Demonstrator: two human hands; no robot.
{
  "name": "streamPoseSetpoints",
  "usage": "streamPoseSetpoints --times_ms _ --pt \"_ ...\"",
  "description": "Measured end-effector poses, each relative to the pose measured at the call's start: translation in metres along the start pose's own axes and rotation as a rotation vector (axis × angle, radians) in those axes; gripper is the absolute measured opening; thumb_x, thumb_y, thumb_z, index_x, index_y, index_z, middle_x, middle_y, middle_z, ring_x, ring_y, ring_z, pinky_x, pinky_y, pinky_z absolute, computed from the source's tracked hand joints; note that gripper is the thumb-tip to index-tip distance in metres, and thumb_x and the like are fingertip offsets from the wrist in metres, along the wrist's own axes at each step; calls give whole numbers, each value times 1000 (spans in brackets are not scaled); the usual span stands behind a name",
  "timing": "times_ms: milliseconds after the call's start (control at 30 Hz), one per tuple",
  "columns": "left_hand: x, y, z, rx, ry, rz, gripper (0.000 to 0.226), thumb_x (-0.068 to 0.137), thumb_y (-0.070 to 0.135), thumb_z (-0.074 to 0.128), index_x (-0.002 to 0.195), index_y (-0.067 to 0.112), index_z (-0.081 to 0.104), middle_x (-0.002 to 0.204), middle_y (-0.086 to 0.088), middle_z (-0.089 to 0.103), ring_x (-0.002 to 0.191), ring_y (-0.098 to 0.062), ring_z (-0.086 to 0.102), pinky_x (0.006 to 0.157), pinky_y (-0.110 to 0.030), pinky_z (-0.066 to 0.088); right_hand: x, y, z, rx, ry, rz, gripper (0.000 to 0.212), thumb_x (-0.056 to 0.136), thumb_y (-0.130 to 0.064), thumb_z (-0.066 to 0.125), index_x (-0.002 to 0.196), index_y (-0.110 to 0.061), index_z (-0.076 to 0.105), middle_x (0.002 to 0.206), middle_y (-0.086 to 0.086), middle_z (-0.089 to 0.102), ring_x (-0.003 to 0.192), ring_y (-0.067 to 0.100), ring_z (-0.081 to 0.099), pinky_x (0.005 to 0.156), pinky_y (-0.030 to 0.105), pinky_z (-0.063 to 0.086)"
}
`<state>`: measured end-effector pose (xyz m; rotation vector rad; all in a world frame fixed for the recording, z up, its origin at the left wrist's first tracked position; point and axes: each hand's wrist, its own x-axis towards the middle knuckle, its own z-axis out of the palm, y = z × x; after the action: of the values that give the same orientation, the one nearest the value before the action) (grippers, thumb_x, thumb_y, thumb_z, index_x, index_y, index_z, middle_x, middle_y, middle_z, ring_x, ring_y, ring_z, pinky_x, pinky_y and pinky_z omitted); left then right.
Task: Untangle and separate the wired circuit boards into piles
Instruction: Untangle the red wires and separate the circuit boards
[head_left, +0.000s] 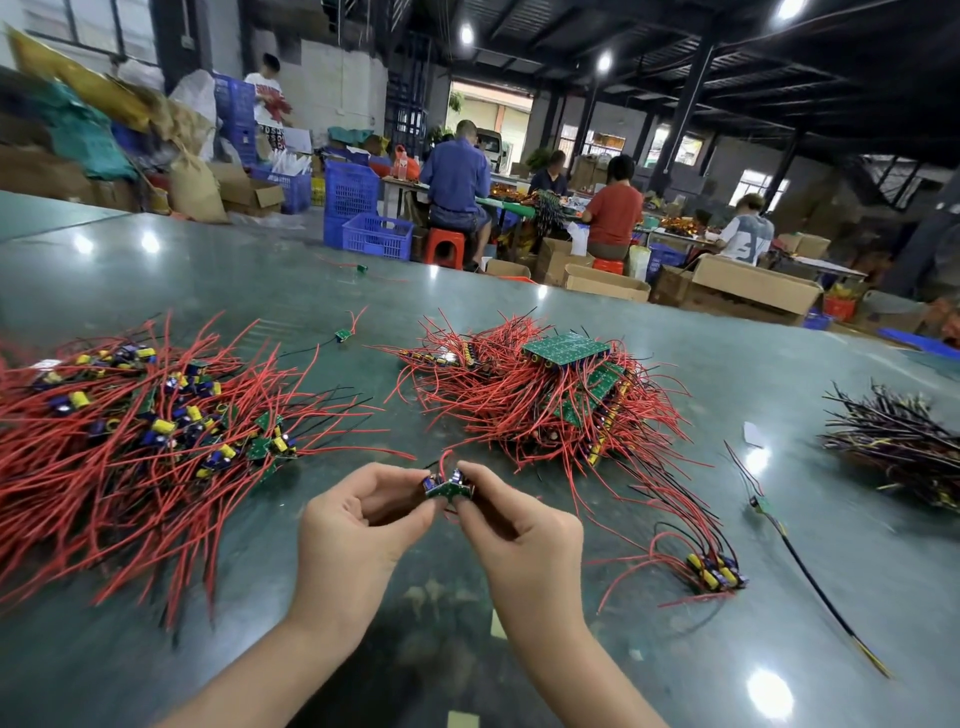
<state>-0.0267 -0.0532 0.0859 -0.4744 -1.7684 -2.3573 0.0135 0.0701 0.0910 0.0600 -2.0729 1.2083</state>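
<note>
I'm seeing left hand (363, 514) and right hand (511, 525) both pinching small green boards (448, 487) above table (675, 649), red wire sticking up. Loose pile (140, 431) lying left, stacked pile (550, 395) ahead, small bunch (714, 569) right. Blue crates (363, 218) standing beyond table, contents unclear.

The hall is dim under a dark roof, lit by round ceiling lamps (603, 62) in the upper centre and upper right of the frame, which blow out to white. They repeat as bright glare spots on the glossy green table (467, 291), at upper left and lower right. Daylight washes out the open doorway (493, 111) at upper centre. Soft shadows lie beneath the forearms. Wide-angle distortion bends the table edge and tilts the columns; corners smear. The centre is fairly sharp.
</note>
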Motion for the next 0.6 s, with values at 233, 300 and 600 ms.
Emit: streamPoseSetpoints --times_ms 233,300,600 --pt "-1 1 4 33 23 36 42 69 -15 71 78 26 73 80 0 75 74 -9 70 69 -13 52 3 -3 4 85 3 66 47 77 3 68 94 -41 66 92 -10 73 82 1 68 80 17 52" --pt "-2 1 5 37 27 44 40 69 -16 71 76 23 72 79 0 75 73 -9 70 69 -13 52 2 -3 4 69 14 38 45 76 0 68 95 -41 65 92 -11 73 82 0 67 79 15 51" --pt "-5 5 9 -21 60 69 35 67 -16 71 76 18 68 77 0 75 72 -8 70 69 -12 52 1 -3 7 -13 107 -100 36 71 -2 67 102 -20 71 91 -19 68 80 -6 65 77 9 49"
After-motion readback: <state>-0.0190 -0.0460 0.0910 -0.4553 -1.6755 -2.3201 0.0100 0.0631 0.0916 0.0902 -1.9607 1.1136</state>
